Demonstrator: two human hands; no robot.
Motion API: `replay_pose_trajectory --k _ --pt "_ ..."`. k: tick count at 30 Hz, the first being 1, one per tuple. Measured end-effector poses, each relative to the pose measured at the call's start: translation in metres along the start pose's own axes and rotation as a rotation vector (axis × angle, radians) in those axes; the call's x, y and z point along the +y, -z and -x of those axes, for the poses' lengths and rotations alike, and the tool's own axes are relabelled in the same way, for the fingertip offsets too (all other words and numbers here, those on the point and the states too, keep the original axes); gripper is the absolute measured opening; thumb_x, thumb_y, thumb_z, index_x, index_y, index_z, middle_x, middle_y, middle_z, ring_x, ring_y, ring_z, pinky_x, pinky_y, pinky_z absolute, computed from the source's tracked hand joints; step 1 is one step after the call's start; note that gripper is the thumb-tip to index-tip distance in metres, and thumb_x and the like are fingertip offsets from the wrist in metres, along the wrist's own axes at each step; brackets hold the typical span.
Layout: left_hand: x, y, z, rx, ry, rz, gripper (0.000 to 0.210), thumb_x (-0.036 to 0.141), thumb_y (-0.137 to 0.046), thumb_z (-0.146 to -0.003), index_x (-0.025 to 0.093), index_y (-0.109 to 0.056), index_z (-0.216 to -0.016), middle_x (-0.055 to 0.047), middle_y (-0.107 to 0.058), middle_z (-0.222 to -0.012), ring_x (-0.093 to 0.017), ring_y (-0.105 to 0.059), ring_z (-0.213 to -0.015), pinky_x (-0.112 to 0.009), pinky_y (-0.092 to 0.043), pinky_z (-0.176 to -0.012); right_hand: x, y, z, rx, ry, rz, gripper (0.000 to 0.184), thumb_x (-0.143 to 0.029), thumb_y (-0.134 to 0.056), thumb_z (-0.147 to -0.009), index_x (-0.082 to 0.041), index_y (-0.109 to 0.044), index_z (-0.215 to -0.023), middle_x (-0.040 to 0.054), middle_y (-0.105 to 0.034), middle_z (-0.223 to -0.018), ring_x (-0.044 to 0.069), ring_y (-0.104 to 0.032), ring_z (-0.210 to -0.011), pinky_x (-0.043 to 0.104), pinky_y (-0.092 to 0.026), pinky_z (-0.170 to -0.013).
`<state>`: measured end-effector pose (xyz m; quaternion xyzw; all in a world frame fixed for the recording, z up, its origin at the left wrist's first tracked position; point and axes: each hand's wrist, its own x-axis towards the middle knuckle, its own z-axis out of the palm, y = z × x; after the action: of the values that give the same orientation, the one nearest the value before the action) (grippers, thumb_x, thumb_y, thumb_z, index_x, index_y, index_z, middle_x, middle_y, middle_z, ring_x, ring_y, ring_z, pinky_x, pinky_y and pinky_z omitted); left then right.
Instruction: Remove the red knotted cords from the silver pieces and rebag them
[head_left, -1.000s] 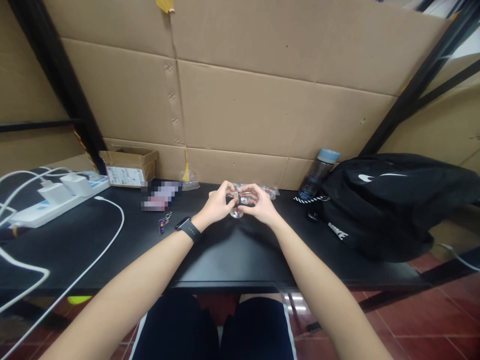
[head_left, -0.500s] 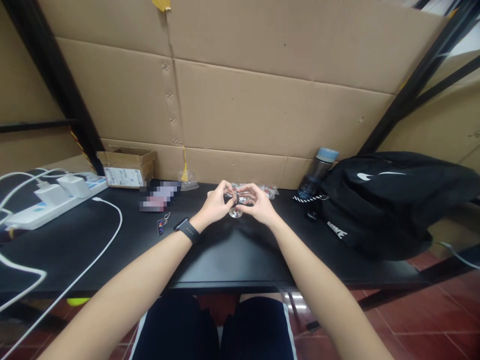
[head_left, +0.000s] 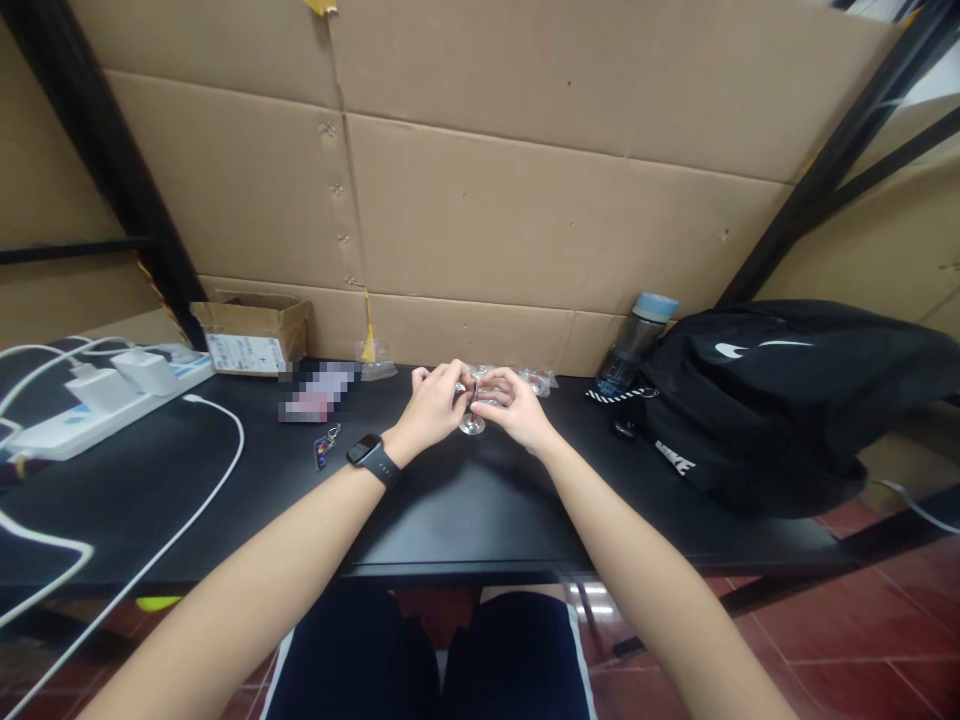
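Observation:
Over the back middle of the black table (head_left: pixel 465 510), my left hand (head_left: pixel 439 402) and my right hand (head_left: pixel 517 408) face each other with curled fingers. Between their fingertips is a small upright object with a round, shiny base (head_left: pixel 472 425). Its base shows below the fingers, and a bit of red shows above it. The fingers hide most of the upper part, so its kind is unclear. Both hands are closed about it. A dark watch sits on my left wrist. Clear plastic packets (head_left: pixel 541 381) lie just behind my right hand.
To the left are a power strip (head_left: pixel 56 432) with white cables, an open cardboard box (head_left: pixel 259 335), a blurred flat item (head_left: pixel 319 392) and a keychain (head_left: pixel 325 448). A bottle (head_left: pixel 634 345) and black backpack (head_left: pixel 765 410) stand right. Cardboard panels (head_left: pixel 480 230) wall the back.
My left hand has turned slightly, its back and the watch face now showing more. The fingers have shifted a little around the small object, which stays in nearly the same place.

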<state>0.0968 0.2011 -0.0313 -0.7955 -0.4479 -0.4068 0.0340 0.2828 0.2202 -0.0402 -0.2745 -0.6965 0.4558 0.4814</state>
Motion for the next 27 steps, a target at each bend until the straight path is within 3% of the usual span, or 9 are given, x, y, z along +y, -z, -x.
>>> replay_pose_trajectory --k 9,21,27 --pt "0.0059 0.0072 -0.0006 -0.065 -0.021 -0.035 0.015 0.011 -0.048 -0.089 0.023 -0.046 -0.099 -0.002 -0.066 -0.103 -0.021 -0.06 -0.102 -0.038 -0.026 -0.085 0.0042 -0.0054 0.0006 0.028 -0.097 -0.1 0.048 -0.045 -0.084 -0.071 -0.026 -0.053 -0.103 0.0051 -0.066 -0.114 0.023 -0.07 -0.1 0.038 -0.063 -0.078" --pt "0.0058 0.0041 0.0005 0.019 -0.018 -0.042 0.012 0.015 -0.055 -0.09 0.022 -0.049 -0.096 -0.002 -0.067 -0.101 -0.02 -0.06 -0.101 -0.038 -0.027 -0.086 0.0043 -0.003 -0.0004 0.057 -0.14 -0.205 0.04 -0.04 -0.086 -0.07 -0.021 -0.061 -0.095 0.0029 -0.072 -0.1 0.017 -0.071 -0.088 0.031 -0.06 -0.079" --pt "0.0065 0.0037 0.0002 0.045 -0.038 -0.087 0.014 0.015 -0.056 -0.09 0.022 -0.047 -0.097 -0.002 -0.067 -0.1 -0.02 -0.06 -0.104 -0.039 -0.027 -0.086 0.0075 0.0007 -0.0035 0.039 -0.235 -0.173 0.037 -0.05 -0.082 -0.074 -0.02 -0.067 -0.089 0.0033 -0.073 -0.088 0.018 -0.071 -0.086 0.028 -0.059 -0.075"
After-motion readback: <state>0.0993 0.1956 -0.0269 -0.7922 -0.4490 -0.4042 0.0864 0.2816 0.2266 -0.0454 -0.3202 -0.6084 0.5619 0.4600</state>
